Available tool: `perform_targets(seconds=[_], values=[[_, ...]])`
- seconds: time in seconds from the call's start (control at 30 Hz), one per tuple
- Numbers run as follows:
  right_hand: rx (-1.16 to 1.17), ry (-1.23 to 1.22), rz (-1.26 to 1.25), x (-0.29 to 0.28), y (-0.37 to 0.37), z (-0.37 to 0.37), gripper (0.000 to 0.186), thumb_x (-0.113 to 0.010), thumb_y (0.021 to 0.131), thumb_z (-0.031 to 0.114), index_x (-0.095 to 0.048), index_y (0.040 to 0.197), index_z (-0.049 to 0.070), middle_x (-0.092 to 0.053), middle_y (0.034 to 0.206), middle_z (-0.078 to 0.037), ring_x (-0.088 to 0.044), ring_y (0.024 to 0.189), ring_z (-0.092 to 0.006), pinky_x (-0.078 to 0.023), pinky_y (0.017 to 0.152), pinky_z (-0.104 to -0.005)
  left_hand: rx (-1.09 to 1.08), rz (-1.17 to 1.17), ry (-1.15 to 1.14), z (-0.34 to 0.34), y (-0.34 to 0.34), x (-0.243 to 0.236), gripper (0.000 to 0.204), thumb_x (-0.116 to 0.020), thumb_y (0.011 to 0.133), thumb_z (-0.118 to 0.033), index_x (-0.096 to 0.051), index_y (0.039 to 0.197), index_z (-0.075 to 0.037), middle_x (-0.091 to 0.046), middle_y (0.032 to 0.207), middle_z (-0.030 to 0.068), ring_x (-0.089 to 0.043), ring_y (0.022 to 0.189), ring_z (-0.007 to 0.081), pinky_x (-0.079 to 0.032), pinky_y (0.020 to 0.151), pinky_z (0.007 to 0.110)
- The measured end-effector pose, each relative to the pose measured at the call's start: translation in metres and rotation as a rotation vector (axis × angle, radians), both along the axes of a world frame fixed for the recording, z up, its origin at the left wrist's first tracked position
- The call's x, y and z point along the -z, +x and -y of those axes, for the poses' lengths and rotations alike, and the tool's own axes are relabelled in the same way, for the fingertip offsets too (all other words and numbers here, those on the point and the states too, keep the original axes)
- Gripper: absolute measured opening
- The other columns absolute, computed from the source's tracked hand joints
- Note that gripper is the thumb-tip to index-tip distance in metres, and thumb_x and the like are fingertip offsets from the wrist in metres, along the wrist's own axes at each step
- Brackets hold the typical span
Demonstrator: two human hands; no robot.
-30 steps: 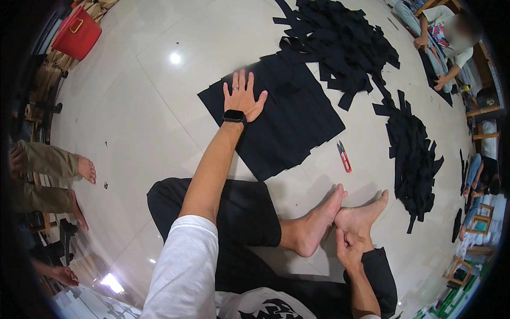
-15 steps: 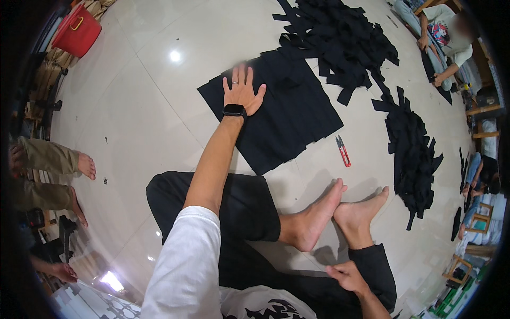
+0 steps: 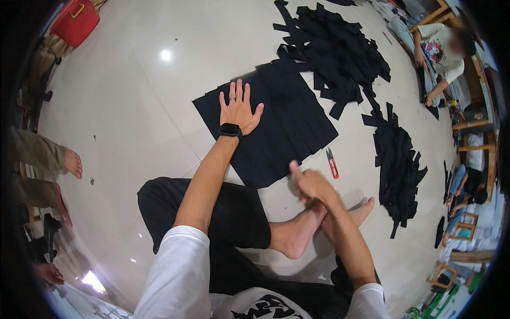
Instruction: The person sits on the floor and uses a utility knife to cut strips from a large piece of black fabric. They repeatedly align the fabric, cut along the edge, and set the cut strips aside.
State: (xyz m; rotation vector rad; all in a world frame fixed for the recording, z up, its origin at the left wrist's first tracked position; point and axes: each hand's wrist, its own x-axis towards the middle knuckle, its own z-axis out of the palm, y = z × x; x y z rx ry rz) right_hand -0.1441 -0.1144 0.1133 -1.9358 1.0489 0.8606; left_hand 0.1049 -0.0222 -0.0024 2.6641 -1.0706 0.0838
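My left hand (image 3: 240, 110), with a ring and a black watch on the wrist, lies flat with its fingers spread on a layered stack of black cloth strips (image 3: 281, 125). The strips overlap stepwise on the pale tiled floor. My right hand (image 3: 312, 185) hovers near the stack's lower right corner, above my foot. Its thumb sticks out towards the cloth; the other fingers are curled under, partly hidden and blurred, and nothing shows in them. Just right of the stack lie thread snips (image 3: 332, 164) with red handles.
A big heap of black strips (image 3: 340, 58) lies beyond the stack, touching its far edge. A smaller heap (image 3: 397, 165) lies to the right. At the far left stands a red bucket (image 3: 75, 22). Another person (image 3: 443, 58) sits at the upper right; someone's bare feet (image 3: 73, 164) are at the left.
My right hand has risen from my leg and moved up and left towards the stack. My left hand stays flat on the cloth. My feet have drawn closer together as the view shifted.
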Motion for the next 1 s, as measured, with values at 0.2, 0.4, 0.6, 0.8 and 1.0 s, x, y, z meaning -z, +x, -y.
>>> perform_targets(seconds=[0.2, 0.4, 0.6, 0.8, 1.0], values=[[0.435, 0.104, 0.696, 0.018, -0.016, -0.013, 0.044, -0.065, 0.103, 0.034, -0.072, 0.085, -0.006, -0.078, 0.086, -0.017, -0.071, 0.066, -0.0199, -0.053, 0.064, -0.0350, 0.003, -0.012, -0.035, 0.002, -0.003, -0.001, 0.081, -0.047, 0.101, -0.057, -0.033, 0.161, -0.005, -0.025, 0.171, 0.0173, -0.020, 0.159, 0.0331, -0.015, 0.125, 0.061], [-0.117, -0.547, 0.576, 0.034, -0.036, -0.002, 0.034, -0.065, 0.099, 0.027, -0.074, 0.085, -0.003, -0.069, 0.076, -0.026, -0.068, 0.073, -0.0449, -0.054, 0.071, -0.0495, -0.005, 0.016, -0.021, 0.008, 0.004, 0.004, 0.079, -0.047, 0.100, -0.056, -0.035, 0.160, -0.005, -0.028, 0.169, 0.0168, -0.021, 0.158, 0.0326, -0.018, 0.125, 0.061], [-0.077, -0.431, 0.386, 0.031, -0.029, -0.021, 0.049, -0.046, 0.103, 0.036, -0.071, 0.086, -0.002, -0.069, 0.091, -0.030, -0.066, 0.088, -0.0513, -0.049, 0.085, -0.0581, -0.013, 0.037, -0.058, 0.023, 0.026, 0.011, 0.080, -0.048, 0.099, -0.057, -0.037, 0.159, -0.006, -0.028, 0.168, 0.0159, -0.020, 0.158, 0.0312, -0.019, 0.124, 0.062], [0.050, -0.612, 0.765, 0.042, -0.046, -0.025, 0.046, -0.066, 0.099, 0.025, -0.060, 0.062, -0.001, -0.056, 0.057, -0.023, -0.051, 0.047, -0.0402, -0.042, 0.050, -0.0466, -0.013, -0.002, 0.004, 0.033, 0.032, 0.003, 0.082, -0.046, 0.100, -0.059, -0.031, 0.162, -0.008, -0.024, 0.171, 0.0150, -0.019, 0.159, 0.0306, -0.017, 0.125, 0.061], [-0.055, -0.661, 0.877, 0.030, -0.068, -0.024, 0.047, -0.068, 0.098, 0.020, -0.052, 0.058, 0.001, -0.049, 0.052, -0.018, -0.048, 0.043, -0.0343, -0.039, 0.047, -0.0427, -0.010, -0.047, 0.019, 0.033, 0.036, 0.000, 0.085, -0.044, 0.100, -0.062, -0.028, 0.164, -0.008, -0.021, 0.172, 0.0152, -0.017, 0.160, 0.0313, -0.013, 0.126, 0.060]])
